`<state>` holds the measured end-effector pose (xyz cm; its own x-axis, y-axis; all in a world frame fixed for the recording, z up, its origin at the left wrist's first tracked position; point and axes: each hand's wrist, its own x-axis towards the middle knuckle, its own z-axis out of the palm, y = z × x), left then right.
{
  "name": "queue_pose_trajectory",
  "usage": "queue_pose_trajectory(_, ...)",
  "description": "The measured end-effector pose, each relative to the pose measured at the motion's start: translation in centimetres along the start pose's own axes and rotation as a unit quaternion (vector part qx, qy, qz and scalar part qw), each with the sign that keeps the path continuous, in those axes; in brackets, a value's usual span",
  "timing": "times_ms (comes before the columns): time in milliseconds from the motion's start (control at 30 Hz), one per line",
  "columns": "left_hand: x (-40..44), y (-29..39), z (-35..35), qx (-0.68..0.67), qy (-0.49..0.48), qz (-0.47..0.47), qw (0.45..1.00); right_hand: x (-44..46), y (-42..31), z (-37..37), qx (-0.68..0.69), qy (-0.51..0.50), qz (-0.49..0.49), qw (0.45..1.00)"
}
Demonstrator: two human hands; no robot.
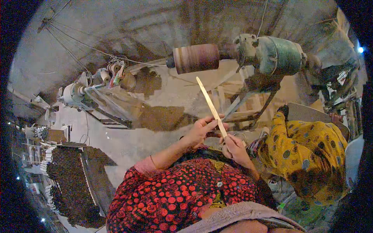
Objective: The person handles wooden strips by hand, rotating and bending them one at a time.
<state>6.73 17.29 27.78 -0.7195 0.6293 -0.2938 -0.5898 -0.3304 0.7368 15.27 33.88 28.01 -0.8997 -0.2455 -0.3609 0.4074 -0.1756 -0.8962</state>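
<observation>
A long, narrow, pale wooden strip (210,103) with a tapered, rounded tip is held in front of my chest. It slants up and to the left, toward the drum. My left hand (200,131) pinches the strip at its lower middle, thumb along its side. The lower end is in the grip of my right hand (234,148), whose fingers are closed round it. Beyond the tip is a reddish-brown sanding drum (196,58) on a shaft; strip and drum look apart.
A green motor (280,55) on a metal stand carries the drum. Further left stands another motor (73,94) with a belt-like part. A person in a yellow patterned garment (311,155) sits close on my right. A dark stack (72,182) lies at lower left.
</observation>
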Motion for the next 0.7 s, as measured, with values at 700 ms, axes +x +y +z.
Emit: queue_pose_trajectory(700, 2.3, 0.4, -2.7, 0.047, 0.104, 0.057, 0.992, 3.4, 1.1, 0.7, 0.416, -0.123, 0.132, 0.891)
